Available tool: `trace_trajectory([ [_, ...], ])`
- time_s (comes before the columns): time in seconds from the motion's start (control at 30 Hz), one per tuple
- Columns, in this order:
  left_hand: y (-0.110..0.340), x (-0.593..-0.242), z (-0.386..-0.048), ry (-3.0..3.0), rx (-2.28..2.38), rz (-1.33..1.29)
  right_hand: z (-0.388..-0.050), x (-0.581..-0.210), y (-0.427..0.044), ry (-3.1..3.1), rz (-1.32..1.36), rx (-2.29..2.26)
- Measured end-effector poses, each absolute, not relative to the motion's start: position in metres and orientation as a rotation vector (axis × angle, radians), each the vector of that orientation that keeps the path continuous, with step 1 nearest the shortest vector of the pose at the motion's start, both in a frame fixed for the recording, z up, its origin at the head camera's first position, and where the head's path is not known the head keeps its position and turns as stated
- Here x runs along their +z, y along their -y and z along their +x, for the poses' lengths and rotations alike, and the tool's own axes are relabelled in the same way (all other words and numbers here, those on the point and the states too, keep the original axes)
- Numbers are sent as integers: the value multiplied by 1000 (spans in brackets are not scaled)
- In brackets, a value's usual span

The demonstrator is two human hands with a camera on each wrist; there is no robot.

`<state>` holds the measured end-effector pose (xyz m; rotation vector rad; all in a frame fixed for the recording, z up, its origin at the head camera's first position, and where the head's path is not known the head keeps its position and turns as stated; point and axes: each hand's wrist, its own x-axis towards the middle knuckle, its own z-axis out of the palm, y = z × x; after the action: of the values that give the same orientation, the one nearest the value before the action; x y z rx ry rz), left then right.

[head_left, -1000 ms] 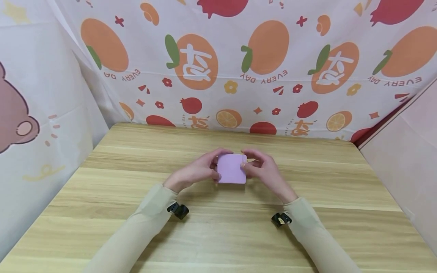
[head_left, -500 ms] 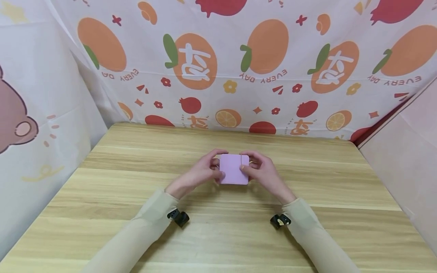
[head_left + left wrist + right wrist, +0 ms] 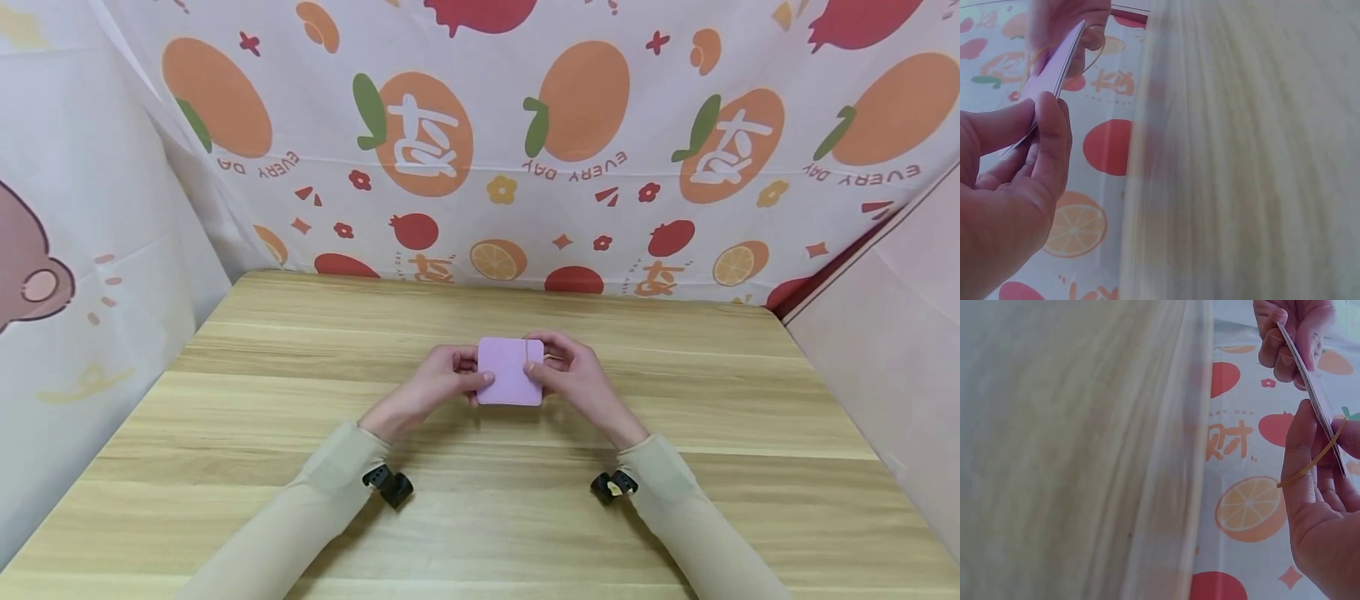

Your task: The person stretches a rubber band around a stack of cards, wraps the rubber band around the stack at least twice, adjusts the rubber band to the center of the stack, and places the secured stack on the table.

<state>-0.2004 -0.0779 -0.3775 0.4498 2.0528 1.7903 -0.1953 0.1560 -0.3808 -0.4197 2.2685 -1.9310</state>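
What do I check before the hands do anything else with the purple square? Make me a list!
1. Left hand holding the purple square: ok.
2. Right hand holding the other side: ok.
3. Square lifted off the table: ok.
4. Rubber band across the square's middle: not ok, it's near the right hand's edge.
5. Band snug: not ok, part stands away from the square.
6. Band untwisted: cannot tell.

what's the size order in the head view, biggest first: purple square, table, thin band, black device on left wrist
1. table
2. purple square
3. black device on left wrist
4. thin band, just a narrow line across the square
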Motion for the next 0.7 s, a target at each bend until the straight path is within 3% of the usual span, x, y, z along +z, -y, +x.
trace_trajectory([
  [0.7, 82, -372, -204, -2072, 2050, 290, -194, -390, -151, -1953, -447, -2059],
])
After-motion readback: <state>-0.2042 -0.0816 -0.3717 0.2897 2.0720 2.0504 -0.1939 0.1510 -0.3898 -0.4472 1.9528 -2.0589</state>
